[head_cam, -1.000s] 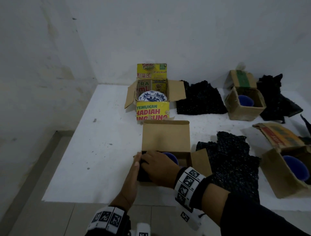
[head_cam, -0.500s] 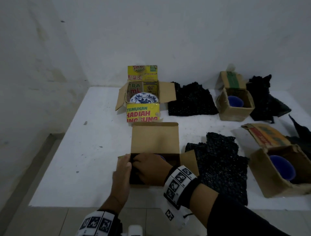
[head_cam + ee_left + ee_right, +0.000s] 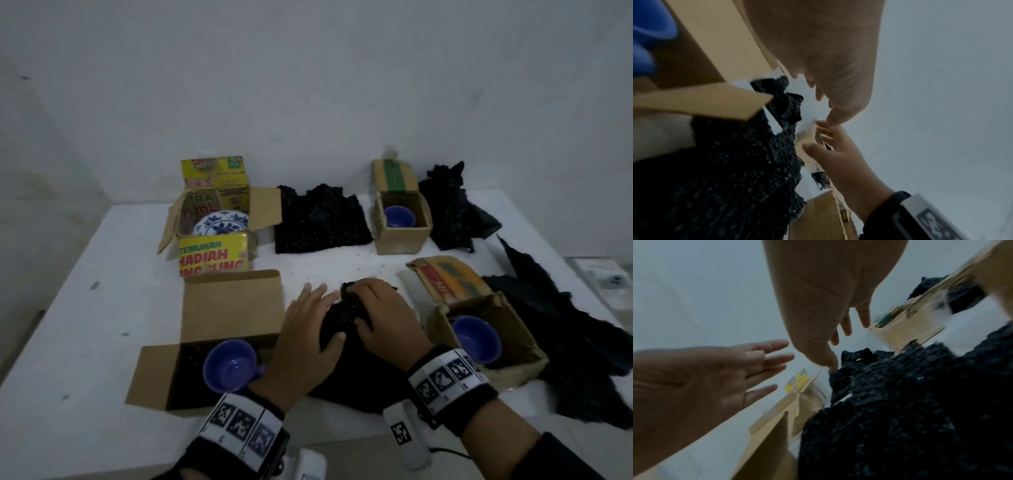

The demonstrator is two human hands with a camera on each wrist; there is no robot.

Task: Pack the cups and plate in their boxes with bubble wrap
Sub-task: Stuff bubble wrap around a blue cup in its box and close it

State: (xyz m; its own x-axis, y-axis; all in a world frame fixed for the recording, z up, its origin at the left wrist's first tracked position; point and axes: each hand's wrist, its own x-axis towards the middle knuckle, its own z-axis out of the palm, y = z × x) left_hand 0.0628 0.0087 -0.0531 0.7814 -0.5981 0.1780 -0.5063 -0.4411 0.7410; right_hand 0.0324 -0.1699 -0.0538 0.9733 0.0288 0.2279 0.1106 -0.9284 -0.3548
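Note:
A blue cup (image 3: 229, 370) sits in the open brown box (image 3: 233, 301) at the near left, on dark wrap. To its right a sheet of black bubble wrap (image 3: 349, 363) lies on the white table (image 3: 102, 308). My left hand (image 3: 308, 329) hovers or rests flat on the sheet's left part, fingers straight and spread. My right hand (image 3: 380, 318) is at the sheet's far edge. In the right wrist view its thumb touches that edge of the wrap (image 3: 900, 402) and the fingers (image 3: 865, 321) reach past it, uncurled.
A blue-patterned plate (image 3: 221, 222) leans in the yellow box (image 3: 212, 253) at the back. Two more brown boxes hold blue cups (image 3: 399, 216) (image 3: 476, 339). Further black wrap sheets lie at the back (image 3: 322, 219), back right (image 3: 455, 209) and right (image 3: 565, 342).
Both hands have left the near box and moved right onto the black wrap sheet. The cup in that box now shows uncovered.

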